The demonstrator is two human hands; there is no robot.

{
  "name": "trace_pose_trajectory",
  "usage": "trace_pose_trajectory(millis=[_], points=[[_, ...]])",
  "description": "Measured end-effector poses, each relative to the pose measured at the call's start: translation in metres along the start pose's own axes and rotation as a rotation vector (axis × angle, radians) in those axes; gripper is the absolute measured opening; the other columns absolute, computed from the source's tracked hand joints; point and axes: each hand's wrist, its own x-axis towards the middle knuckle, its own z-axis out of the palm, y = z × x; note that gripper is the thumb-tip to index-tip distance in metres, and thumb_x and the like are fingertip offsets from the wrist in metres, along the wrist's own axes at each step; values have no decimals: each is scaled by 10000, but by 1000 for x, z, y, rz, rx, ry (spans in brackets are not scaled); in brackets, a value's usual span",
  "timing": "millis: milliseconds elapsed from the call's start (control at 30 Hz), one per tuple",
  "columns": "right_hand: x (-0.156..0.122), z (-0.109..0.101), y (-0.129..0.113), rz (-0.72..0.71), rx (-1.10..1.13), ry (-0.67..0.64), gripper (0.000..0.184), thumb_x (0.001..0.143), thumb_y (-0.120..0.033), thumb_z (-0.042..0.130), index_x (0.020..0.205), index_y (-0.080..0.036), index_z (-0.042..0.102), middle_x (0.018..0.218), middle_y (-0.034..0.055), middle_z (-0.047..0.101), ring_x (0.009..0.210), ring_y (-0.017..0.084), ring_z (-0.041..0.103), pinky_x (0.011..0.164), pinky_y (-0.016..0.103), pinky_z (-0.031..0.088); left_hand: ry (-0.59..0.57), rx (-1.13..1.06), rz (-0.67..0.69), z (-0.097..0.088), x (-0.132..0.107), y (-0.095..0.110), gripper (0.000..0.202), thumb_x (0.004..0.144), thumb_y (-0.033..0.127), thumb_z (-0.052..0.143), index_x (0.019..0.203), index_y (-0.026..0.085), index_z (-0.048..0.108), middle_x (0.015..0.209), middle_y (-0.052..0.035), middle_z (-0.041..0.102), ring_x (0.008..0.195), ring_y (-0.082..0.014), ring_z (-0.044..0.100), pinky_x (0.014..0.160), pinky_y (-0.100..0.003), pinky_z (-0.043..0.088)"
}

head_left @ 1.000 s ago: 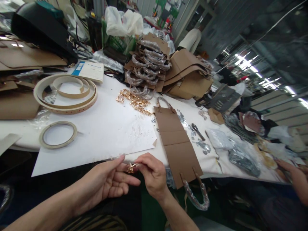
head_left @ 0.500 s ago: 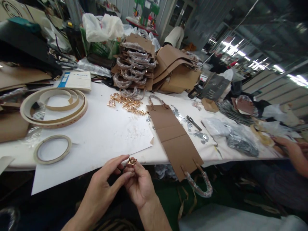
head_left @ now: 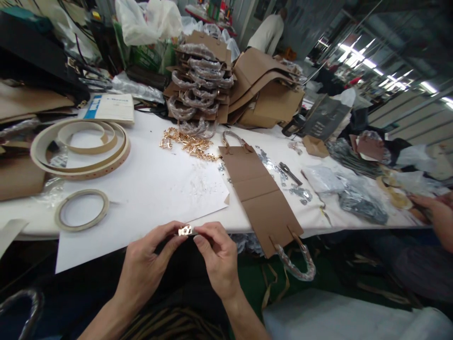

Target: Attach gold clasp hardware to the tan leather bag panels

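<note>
Between the thumb and fingers of my left hand [head_left: 150,255] is a small, shiny gold metal fitting [head_left: 184,230] with holes in it. My right hand [head_left: 222,257] is closed in a pinch just to its right. Whether those fingertips touch the fitting or hold something tiny, I cannot make out. Both hands are at the table's front edge, over the white sheet's lower right side. Beyond them lies a pile of small gold metal pieces [head_left: 189,142]. To the right, a flat brown bag panel [head_left: 258,193] with plastic-wrapped handles lies across the edge.
Coiled strips [head_left: 79,174] and a tape roll [head_left: 60,215] lie at left. Stacked brown panels with wrapped handles [head_left: 201,80] stand behind. Silvery metal bits [head_left: 300,193] and a dark tool [head_left: 290,173] lie right of the panel. Another person's hand [head_left: 437,217] is at far right.
My hands have drawn slightly apart. The gold fitting has moved left and up, from my right hand's fingertips to my left hand's, and now faces me flat. The camera view has shifted a little.
</note>
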Motion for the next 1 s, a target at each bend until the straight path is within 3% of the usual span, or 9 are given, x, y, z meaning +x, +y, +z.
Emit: trace_pose_trajectory(millis=[233,367,633,800,867,1000], points=[[15,-14,-16,-164,-111,-161,102,911,-215,780,988,-265,825,893,21,714,846,161,670,780,280,537,-40,41,204,-4,-4,1,184,967,358,685,1129,307,756,1042,37,815,928,-147,774,891,-208,593],[10,-16,-16,-201,-136,-170,140,930,-175,741,993,-274,818,909,36,708,862,188,660,804,322,531,-36,22,137,-5,-9,5,175,945,371,708,1092,305,777,1015,35,827,875,-172,789,863,-230,610],[-9,-12,4,-305,-108,-65,262,912,-92,697,1035,-290,816,922,58,700,848,210,638,781,347,522,-39,-50,70,-1,-20,17,124,950,315,698,1041,301,781,990,27,822,860,-179,776,813,-250,604],[-10,-12,-1,-105,94,-78,102,936,-235,723,992,-266,802,920,50,669,845,197,620,777,324,506,-15,-32,115,-1,-17,22,128,947,307,699,1033,288,792,978,-3,818,868,-204,769,826,-298,611],[-9,-14,-5,-32,175,-79,123,958,-316,701,1007,-257,798,950,58,667,880,205,623,809,334,511,-30,-24,179,0,-15,24,142,933,276,715,1050,288,796,976,-7,821,873,-212,771,834,-313,618],[-9,-22,-13,-8,157,-95,138,959,-350,710,963,-256,812,942,63,704,915,214,643,882,357,516,-19,-44,257,5,-16,26,183,913,254,726,1066,317,804,977,-2,826,889,-240,775,866,-371,636]])
